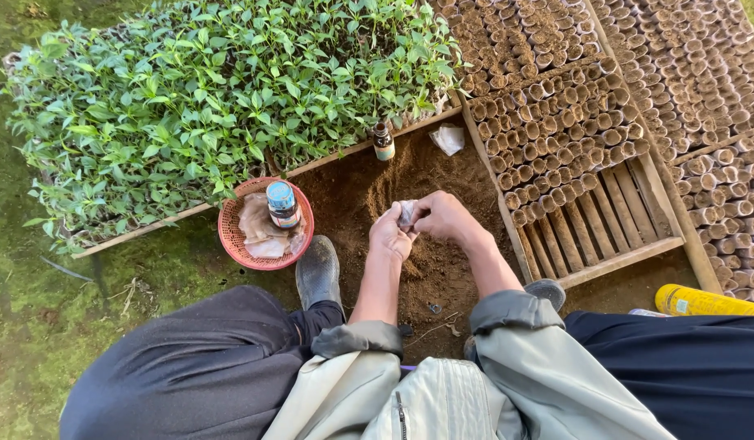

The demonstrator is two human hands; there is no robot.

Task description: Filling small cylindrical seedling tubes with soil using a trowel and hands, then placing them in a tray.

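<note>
both hands meet over a patch of loose brown soil, forearms reaching out from rolled-up grey sleeves and angling in toward each other. left hand is raised with its fingers curled up, pinching the lower side of a small whitish paper packet; right hand comes in from the right with the wrist bent, its fingers closed over the packet's upper edge, so the packet is gripped between the two hands just above the soil. how the packet is folded cannot be told. the person squats, dark trousers at the bottom edge, one grey boot planted at the left edge of the soil patch. just left of the boot sits a red plastic basket holding a brown jar with a blue lid and some crumpled paper. a small brown bottle stands at the far edge of the soil, against the wooden frame of a bed of green seedlings. a crumpled white scrap lies near it. right of the soil, a slatted wooden tray is partly filled with small soil-filled pots. a yellow can lies by the right edge.
</note>
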